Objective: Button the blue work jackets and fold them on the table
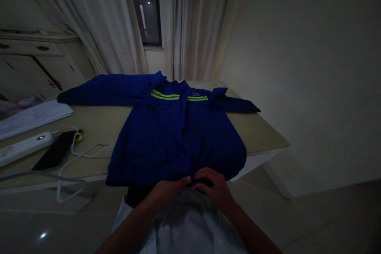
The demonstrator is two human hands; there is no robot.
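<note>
A blue work jacket [160, 139] lies spread on the table with its front up and its sleeves out to the sides. Yellow-green striped bands [165, 95] cross its chest. Its bottom hem hangs at the near table edge. There my left hand [172, 185] pinches the hem by the front opening, thumb on top and the other fingers mostly hidden. Just right of it, my right hand [212, 184] grips the same hem with bent fingers. Whatever small part lies between the fingertips is too dark to make out.
On the left of the table [95, 123] lie a phone [56, 151], a white power strip [26, 149], a looping white cable [67, 166] and papers [35, 117]. Curtains [196, 27] hang behind the table, and a wall [306, 75] stands at right.
</note>
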